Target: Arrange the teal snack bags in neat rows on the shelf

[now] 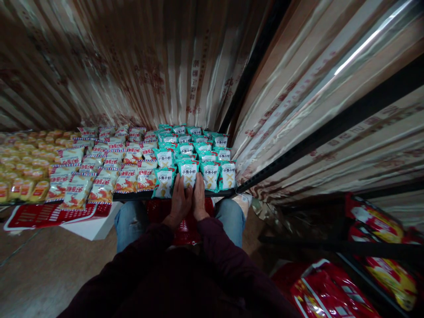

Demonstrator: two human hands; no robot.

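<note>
A teal and white snack bag (188, 172) stands nearly upright in the front row of similar bags, between my two hands. My left hand (180, 201) grips its lower left side, thumb across the front. On the opposite edge, my right hand (199, 198) presses with fingers together. More teal snack bags (210, 175) sit beside and behind it in several rows on the shelf. Left of them are rows of white and orange snack bags (127, 177) with striped edges. The bag's bottom is partly hidden by my hands.
Yellow packaged snacks (26, 163) fill the shelf's left end. Beneath is a red basket (56, 213) by a white box (94, 225). A slanted black metal post (261, 179) borders the right side. Large red packages (331, 291) lie at lower right. Printed sheeting (159, 66) hangs behind.
</note>
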